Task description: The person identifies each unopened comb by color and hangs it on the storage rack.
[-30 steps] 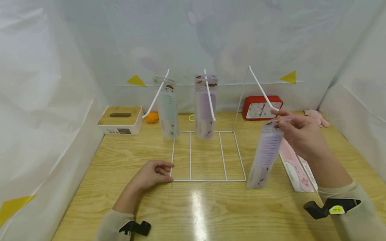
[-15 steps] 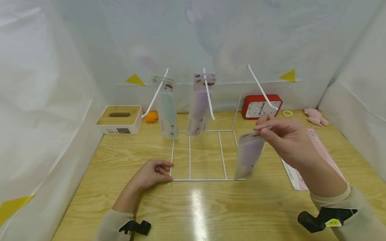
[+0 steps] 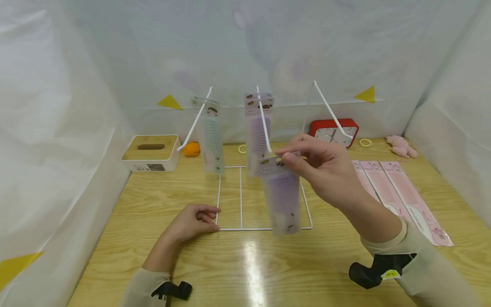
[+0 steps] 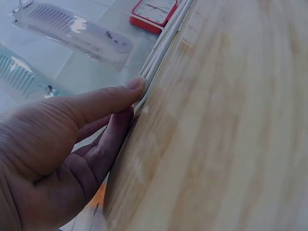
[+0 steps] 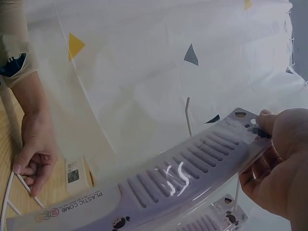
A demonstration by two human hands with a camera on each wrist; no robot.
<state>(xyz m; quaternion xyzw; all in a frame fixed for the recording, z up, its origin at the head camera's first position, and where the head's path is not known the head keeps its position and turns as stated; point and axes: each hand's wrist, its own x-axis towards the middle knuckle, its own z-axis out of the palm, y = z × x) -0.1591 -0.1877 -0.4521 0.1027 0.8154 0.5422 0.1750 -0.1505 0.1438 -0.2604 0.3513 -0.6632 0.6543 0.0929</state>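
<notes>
My right hand (image 3: 326, 170) pinches the top edge of a packaged purple comb (image 3: 284, 196); the right wrist view shows "PLASTIC COMB" on its clear pack. This comb hangs just below the tip of the middle hook of a white wire rack (image 3: 264, 229). Another purple comb pack (image 3: 258, 128) hangs on that hook, and a green comb pack (image 3: 211, 132) on the left hook. At the base's front left corner, my left hand (image 3: 197, 221) holds the wire between thumb and fingers, as the left wrist view (image 4: 137, 89) also shows.
The right hook (image 3: 331, 111) bears no pack. Several pink comb packs (image 3: 410, 196) lie at the right. Along the back stand a tissue box (image 3: 151, 153), an orange ball-like thing (image 3: 192, 149), a red clock (image 3: 333, 130), yellow rings (image 3: 365, 143) and a pink plush toy (image 3: 400, 146).
My right hand has carried the purple comb leftward, from beside the right hook to the front of the middle hook. The left hand stays at the rack's corner.
</notes>
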